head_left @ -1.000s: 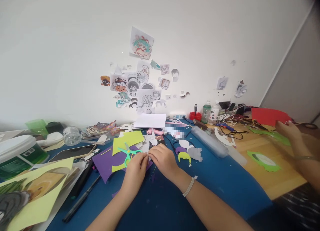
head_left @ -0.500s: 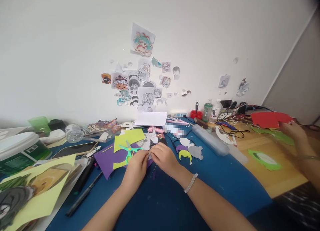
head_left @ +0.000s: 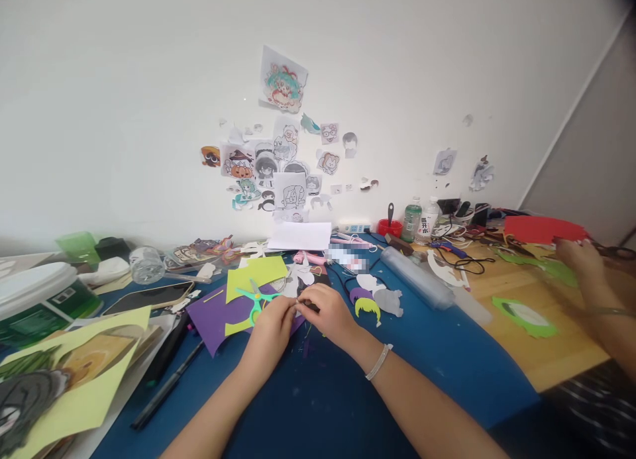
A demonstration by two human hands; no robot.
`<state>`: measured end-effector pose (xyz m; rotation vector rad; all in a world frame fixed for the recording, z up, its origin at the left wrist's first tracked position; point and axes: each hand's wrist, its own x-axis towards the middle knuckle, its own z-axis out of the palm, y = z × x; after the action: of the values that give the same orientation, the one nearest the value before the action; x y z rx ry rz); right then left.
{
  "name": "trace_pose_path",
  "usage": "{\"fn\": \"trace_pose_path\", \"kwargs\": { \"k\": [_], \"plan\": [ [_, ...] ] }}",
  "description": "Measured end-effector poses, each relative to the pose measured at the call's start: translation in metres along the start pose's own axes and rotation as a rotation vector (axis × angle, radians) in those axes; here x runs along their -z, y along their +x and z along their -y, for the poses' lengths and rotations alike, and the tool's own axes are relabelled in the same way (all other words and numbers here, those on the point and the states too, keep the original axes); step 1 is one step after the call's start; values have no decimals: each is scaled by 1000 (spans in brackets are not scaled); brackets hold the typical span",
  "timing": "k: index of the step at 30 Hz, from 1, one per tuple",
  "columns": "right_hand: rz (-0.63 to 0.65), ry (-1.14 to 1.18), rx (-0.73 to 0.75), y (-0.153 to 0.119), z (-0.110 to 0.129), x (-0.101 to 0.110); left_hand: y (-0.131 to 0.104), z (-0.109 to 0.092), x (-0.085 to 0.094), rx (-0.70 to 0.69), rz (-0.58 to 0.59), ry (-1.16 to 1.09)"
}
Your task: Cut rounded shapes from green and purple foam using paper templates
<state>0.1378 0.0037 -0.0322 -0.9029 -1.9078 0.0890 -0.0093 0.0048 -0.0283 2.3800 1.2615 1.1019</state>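
Lying beside left hand [head_left: 271, 328]: green scissors [head_left: 256, 297], purple paper [head_left: 214, 315].

The left hand [head_left: 271, 326] and right hand [head_left: 330, 313] meet fingertip to fingertip over the blue mat [head_left: 422, 373], pinching a small dark scrap [head_left: 309, 306] between them. Green scissors [head_left: 254, 299] lie just beyond the left hand on purple paper [head_left: 211, 316]. A bracelet [head_left: 378, 362] circles the right wrist. Far right of the right hand, another person's hand [head_left: 579, 259] touches red paper [head_left: 539, 228].

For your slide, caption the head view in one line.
Both hands pinch a small paper piece beside green scissors.
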Motion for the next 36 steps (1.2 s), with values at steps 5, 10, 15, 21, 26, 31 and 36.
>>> {"fn": "trace_pose_path", "kwargs": {
  "k": [5,10,15,21,26,31,36],
  "plan": [
    [-13,157,-166,1,2,-2,-1,-2,2,37,19,-12],
    [-92,320,-355,4,-3,-5,0,-5,4,121,15,-90],
    [-250,159,-524,8,-24,4,3,-4,9,296,-26,-359],
    [-291,-97,-544,8,-57,24,4,5,7,415,-48,-642],
    [-215,-179,-435,6,-64,21,4,3,7,523,-58,-869],
    [-32,-186,-44,6,-34,15,3,0,8,577,-40,-998],
    [64,-220,159,4,-13,9,3,0,7,617,2,-1057]
  ]
}}
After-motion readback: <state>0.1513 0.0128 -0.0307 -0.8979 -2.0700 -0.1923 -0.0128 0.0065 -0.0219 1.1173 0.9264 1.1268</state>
